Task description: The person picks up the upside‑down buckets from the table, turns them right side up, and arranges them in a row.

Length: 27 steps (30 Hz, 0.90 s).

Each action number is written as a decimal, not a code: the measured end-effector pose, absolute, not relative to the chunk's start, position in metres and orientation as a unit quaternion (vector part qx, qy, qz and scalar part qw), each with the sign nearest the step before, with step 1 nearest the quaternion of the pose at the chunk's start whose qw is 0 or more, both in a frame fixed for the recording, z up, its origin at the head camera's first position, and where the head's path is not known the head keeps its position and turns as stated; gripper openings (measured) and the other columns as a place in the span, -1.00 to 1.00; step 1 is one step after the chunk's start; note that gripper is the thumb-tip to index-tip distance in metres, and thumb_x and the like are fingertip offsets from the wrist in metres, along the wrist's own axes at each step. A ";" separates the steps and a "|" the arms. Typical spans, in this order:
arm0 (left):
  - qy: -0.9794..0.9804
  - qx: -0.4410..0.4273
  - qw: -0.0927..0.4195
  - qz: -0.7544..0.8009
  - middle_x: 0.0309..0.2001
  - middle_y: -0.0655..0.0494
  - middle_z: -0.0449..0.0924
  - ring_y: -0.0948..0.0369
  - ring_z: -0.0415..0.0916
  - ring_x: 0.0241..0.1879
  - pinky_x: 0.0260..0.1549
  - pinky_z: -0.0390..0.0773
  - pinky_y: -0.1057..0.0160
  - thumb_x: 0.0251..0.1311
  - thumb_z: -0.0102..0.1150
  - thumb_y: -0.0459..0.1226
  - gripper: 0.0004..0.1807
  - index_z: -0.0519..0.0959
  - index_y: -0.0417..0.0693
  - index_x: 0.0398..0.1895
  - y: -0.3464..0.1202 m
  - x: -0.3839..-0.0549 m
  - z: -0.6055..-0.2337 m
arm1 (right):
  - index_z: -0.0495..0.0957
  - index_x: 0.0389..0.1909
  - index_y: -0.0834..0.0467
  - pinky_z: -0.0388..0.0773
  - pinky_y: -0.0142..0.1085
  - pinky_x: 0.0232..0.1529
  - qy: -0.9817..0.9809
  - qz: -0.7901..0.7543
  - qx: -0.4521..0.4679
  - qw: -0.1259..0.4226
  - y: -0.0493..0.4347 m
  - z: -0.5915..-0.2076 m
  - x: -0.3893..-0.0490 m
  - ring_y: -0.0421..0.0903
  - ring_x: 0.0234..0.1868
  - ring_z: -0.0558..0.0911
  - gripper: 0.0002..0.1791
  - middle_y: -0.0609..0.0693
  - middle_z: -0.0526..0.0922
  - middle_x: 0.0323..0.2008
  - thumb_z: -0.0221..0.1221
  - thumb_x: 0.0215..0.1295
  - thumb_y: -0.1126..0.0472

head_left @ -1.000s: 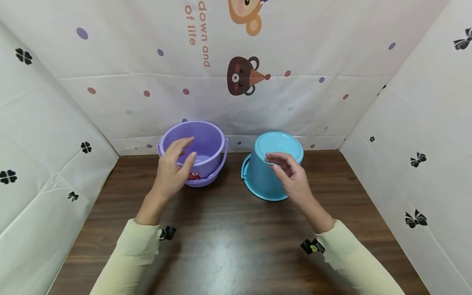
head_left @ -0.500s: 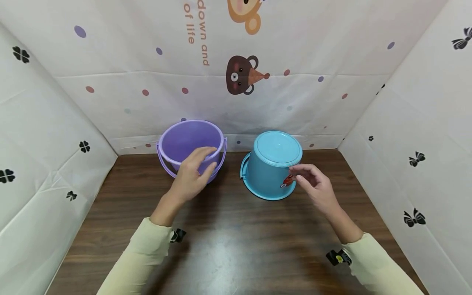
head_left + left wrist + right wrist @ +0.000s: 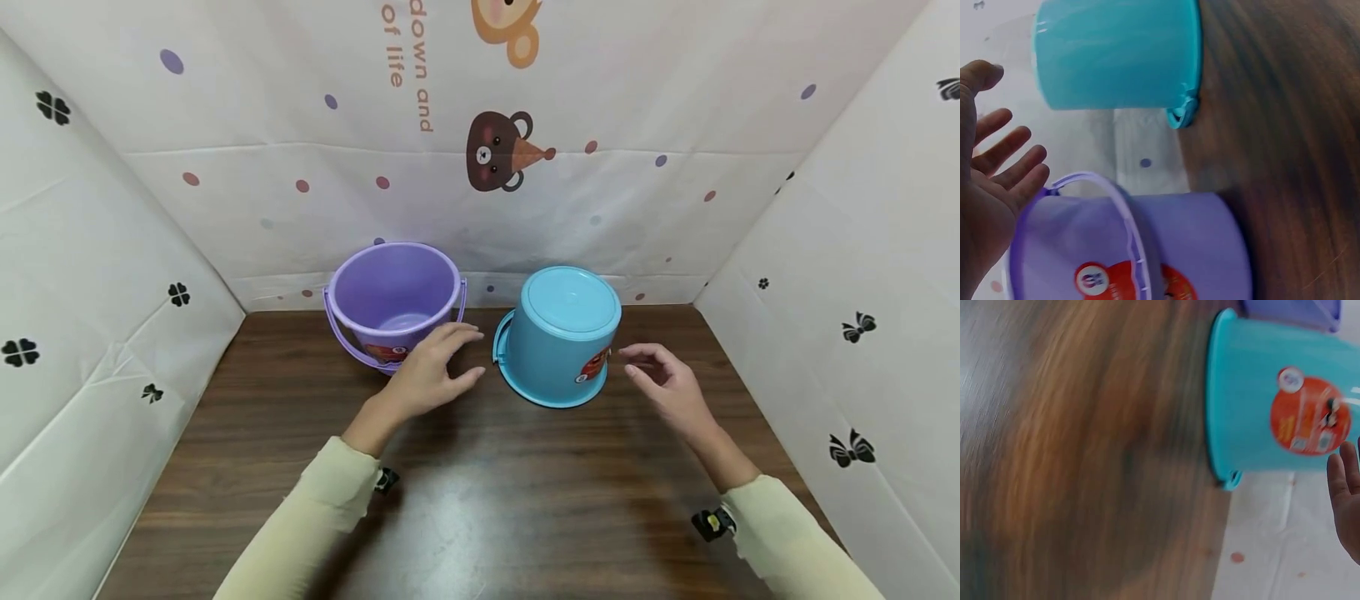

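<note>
A blue bucket (image 3: 562, 350) stands upside down on the table, its base facing up and its handle lying at the left near the rim. To its left a purple bucket (image 3: 393, 287) stands upright with its mouth up and its handle hanging down in front. My left hand (image 3: 427, 375) is between the two buckets, in front of the purple one, fingers loosely bent and holding nothing. My right hand (image 3: 671, 392) is just right of the blue bucket, near its red label (image 3: 1311, 415), also holding nothing. In the left wrist view the thumb (image 3: 982, 75) is spread apart from the fingers.
The buckets stand at the back of a dark wooden table (image 3: 480, 500), close to a white printed back sheet (image 3: 600, 208). White sheets also rise along the left (image 3: 97, 333) and right (image 3: 810, 275) sides.
My left hand has moved right, from over the purple bucket to the gap between the buckets. My right hand has moved right, from in front of the blue bucket to its right side. Both buckets stay put.
</note>
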State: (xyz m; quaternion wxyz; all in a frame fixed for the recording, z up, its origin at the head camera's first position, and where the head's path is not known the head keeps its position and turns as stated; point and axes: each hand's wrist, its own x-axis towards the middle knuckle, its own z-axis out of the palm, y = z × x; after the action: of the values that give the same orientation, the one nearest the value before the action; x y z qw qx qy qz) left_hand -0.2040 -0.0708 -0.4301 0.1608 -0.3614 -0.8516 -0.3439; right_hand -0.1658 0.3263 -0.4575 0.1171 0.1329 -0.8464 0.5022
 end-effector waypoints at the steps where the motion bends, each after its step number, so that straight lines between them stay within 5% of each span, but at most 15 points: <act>1: -0.855 -0.362 0.156 -0.337 0.21 -0.10 0.58 0.01 0.53 0.25 0.30 0.51 -0.01 0.19 0.46 -0.18 -0.48 0.60 -0.14 0.20 -0.069 -0.205 -0.433 | 0.54 0.20 0.27 0.54 -0.60 0.02 -0.853 0.492 0.130 0.118 0.329 -0.459 -0.167 -0.43 0.08 0.57 -0.67 0.25 0.61 0.13 0.20 0.48 0.33; 7: -0.868 -0.368 0.133 -0.307 0.19 -0.03 0.58 0.05 0.53 0.24 0.28 0.54 0.05 0.15 0.52 -0.14 -0.44 0.60 -0.14 0.19 -0.060 -0.212 -0.447 | 0.55 0.23 0.20 0.53 -0.59 0.04 -0.884 0.443 0.113 0.103 0.343 -0.472 -0.178 -0.31 0.12 0.58 -0.63 0.20 0.63 0.16 0.25 0.46 0.23; 14: -0.883 -0.363 0.105 -0.279 0.15 -0.03 0.60 0.05 0.55 0.21 0.24 0.56 0.05 0.09 0.56 -0.11 -0.40 0.62 -0.17 0.16 -0.052 -0.223 -0.462 | 0.49 0.29 0.15 0.53 0.17 0.26 -0.908 0.404 0.105 0.031 0.351 -0.488 -0.193 0.16 0.34 0.50 -0.51 0.13 0.55 0.27 0.26 0.47 0.02; 27: -0.907 -0.350 0.032 -0.231 0.22 -0.04 0.58 0.02 0.50 0.27 0.31 0.50 0.03 0.11 0.55 -0.09 -0.40 0.62 -0.12 0.19 -0.032 -0.244 -0.490 | 0.58 0.21 0.16 0.36 0.29 0.38 -0.942 0.299 0.147 -0.031 0.357 -0.500 -0.224 0.25 0.42 0.42 -0.57 0.19 0.48 0.38 0.36 0.36 0.22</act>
State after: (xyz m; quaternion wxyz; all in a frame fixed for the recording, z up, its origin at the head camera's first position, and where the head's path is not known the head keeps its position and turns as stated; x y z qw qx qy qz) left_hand -0.2438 -0.0322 -0.4902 0.0320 -0.3498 -0.9074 -0.2307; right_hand -0.2236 0.3572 -0.5003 -0.0311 0.1472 -0.9422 0.2993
